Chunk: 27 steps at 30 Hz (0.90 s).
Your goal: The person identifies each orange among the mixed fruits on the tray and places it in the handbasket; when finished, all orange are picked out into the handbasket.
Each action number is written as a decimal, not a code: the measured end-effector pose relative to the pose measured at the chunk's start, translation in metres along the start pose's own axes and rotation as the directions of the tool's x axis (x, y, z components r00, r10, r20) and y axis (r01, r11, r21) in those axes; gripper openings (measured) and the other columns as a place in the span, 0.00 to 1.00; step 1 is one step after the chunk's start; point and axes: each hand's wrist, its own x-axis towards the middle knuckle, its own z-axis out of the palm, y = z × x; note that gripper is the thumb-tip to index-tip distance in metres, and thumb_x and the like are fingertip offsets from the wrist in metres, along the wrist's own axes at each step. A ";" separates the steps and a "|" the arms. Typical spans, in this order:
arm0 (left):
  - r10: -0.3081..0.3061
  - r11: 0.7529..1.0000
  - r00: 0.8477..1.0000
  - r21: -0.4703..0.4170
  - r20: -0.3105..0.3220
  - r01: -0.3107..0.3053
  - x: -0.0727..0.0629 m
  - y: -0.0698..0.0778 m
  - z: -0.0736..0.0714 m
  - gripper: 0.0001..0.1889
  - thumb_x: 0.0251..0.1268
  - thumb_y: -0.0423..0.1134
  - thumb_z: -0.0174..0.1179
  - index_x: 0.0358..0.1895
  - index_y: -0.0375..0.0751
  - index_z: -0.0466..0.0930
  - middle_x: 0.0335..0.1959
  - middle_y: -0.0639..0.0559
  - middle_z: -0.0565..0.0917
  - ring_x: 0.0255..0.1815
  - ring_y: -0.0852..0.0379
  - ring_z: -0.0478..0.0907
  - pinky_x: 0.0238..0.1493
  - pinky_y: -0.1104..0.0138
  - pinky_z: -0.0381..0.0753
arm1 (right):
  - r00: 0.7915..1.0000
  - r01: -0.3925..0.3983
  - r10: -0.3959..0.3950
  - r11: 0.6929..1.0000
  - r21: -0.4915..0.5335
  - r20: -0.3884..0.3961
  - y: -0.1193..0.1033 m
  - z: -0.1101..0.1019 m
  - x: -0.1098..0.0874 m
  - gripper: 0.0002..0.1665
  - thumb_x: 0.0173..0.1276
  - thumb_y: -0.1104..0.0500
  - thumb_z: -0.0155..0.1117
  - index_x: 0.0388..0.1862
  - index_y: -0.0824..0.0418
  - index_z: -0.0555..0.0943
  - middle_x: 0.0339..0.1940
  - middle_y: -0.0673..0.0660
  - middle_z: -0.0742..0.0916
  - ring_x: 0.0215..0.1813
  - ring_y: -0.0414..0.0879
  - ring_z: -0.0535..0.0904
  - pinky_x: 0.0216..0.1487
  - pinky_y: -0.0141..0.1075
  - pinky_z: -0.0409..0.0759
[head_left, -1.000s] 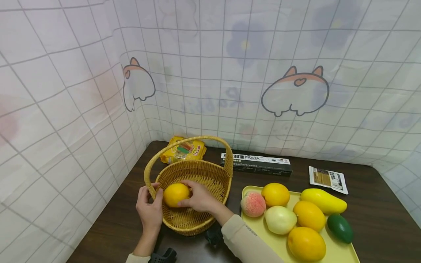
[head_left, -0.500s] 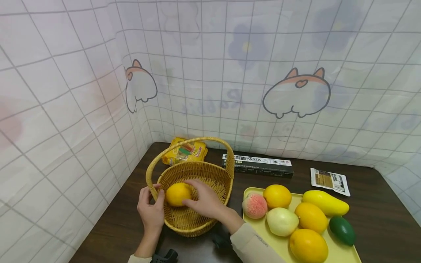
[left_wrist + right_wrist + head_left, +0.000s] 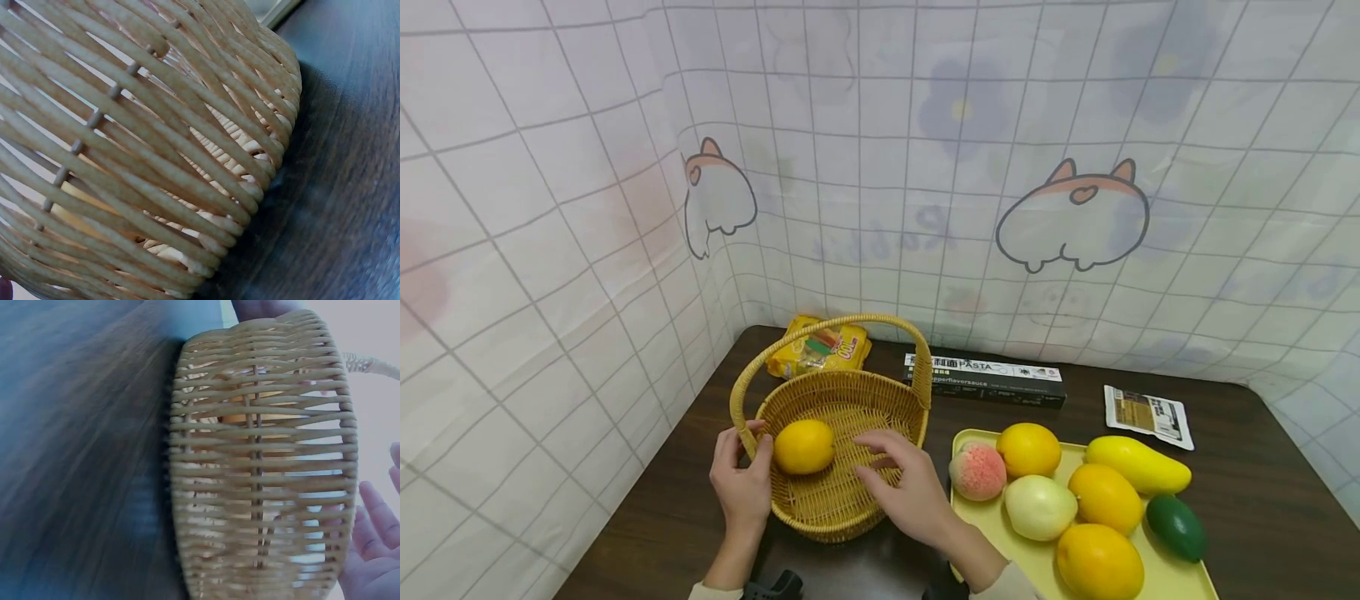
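A woven wicker basket (image 3: 828, 508) with a tall arched handle stands on the table. One yellow lemon (image 3: 803, 447) lies inside it, against the left wall. At the left, my left hand (image 3: 742, 475) grips the rim by the foot of the handle, thumb on the near side. My right hand (image 3: 906, 487) is over the basket's right rim, fingers spread and bent, holding nothing. In the right wrist view, the fingers of that hand (image 3: 375, 550) show beside the rim, and the lemon (image 3: 262, 406) appears through the weave. The left wrist view is filled by the basket's side (image 3: 150, 144).
To the right, a yellow tray (image 3: 988, 521) bears several fruits, among them a peach (image 3: 978, 472), a pale green fruit (image 3: 1040, 507) and a dark green one (image 3: 1176, 527). Behind are a yellow snack packet (image 3: 823, 346), a black pasta box (image 3: 985, 381) and a white pouch (image 3: 1148, 416).
My right hand has let go of the lemon and moved right, toward the basket's right rim. The lemon stays in the basket. My left hand keeps its grip on the rim.
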 end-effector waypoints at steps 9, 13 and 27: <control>-0.011 1.000 1.000 0.012 0.002 0.011 0.001 0.002 0.000 0.08 0.58 0.20 0.62 0.42 0.23 0.81 0.39 0.31 0.78 0.42 0.46 0.76 0.47 0.77 0.73 | 0.997 0.065 -0.066 0.997 -0.033 -0.039 -0.008 -0.022 -0.028 0.20 0.66 0.68 0.64 0.56 0.54 0.80 0.55 0.54 0.83 0.50 0.45 0.80 0.46 0.40 0.82; -0.010 1.000 1.000 0.009 -0.001 0.010 0.001 0.002 0.000 0.08 0.58 0.20 0.62 0.41 0.25 0.81 0.38 0.32 0.78 0.41 0.46 0.76 0.46 0.77 0.73 | 0.999 0.036 -0.038 0.993 -0.115 -0.007 -0.015 -0.037 -0.041 0.21 0.68 0.65 0.65 0.57 0.49 0.79 0.56 0.50 0.82 0.53 0.42 0.78 0.49 0.37 0.80; -0.013 1.000 1.000 0.015 -0.009 0.014 0.001 0.000 0.000 0.09 0.57 0.19 0.62 0.42 0.24 0.82 0.39 0.32 0.79 0.42 0.48 0.77 0.47 0.77 0.73 | 0.993 0.092 -0.107 0.963 -0.254 -0.045 -0.018 -0.070 -0.073 0.22 0.64 0.67 0.67 0.56 0.51 0.80 0.54 0.52 0.83 0.54 0.42 0.79 0.46 0.38 0.83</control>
